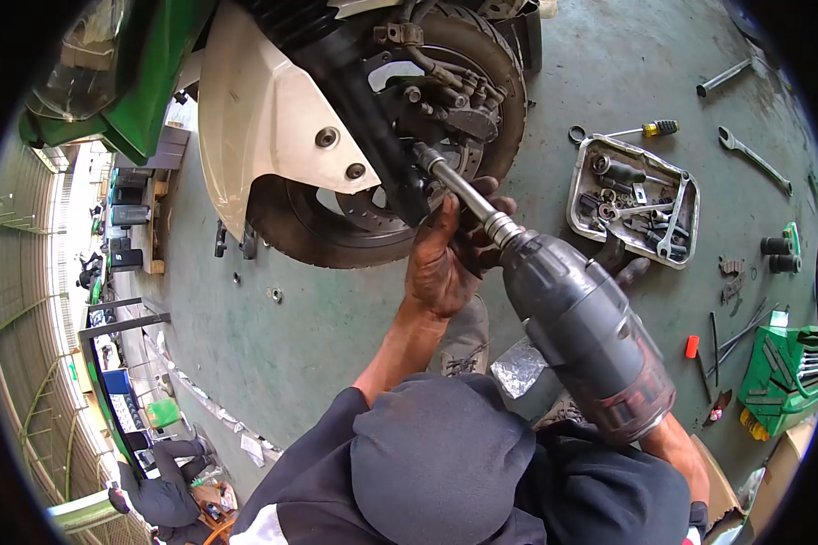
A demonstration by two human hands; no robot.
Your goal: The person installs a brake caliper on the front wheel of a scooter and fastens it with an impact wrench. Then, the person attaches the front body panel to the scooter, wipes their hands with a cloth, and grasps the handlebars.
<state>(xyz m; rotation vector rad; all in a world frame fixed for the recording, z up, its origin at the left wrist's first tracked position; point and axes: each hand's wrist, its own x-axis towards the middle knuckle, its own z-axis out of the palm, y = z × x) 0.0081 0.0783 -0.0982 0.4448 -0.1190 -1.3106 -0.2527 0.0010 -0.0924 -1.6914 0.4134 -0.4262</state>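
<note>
My right hand (629,265) grips a black impact wrench (583,331); the tool's body hides most of that hand, leaving some dark fingertips visible. A long silver extension bar (463,191) runs from its nose to a socket (423,156) at the lower end of the black fork leg (354,109). Around the bar close my left hand's (445,259) thumb and blackened fingers, just below the wheel hub. The motorcycle's front wheel (336,254) has a brake caliper (468,113) beside the fork. What the socket sits on is hidden.
On the green floor to the right lies a metal tray (573,204) of sockets and tools. A combination wrench (756,162), a screwdriver (659,128) and a green tool case (786,377) are around it. A white fender (264,100) flanks the wheel. Another person (168,481) is at lower left.
</note>
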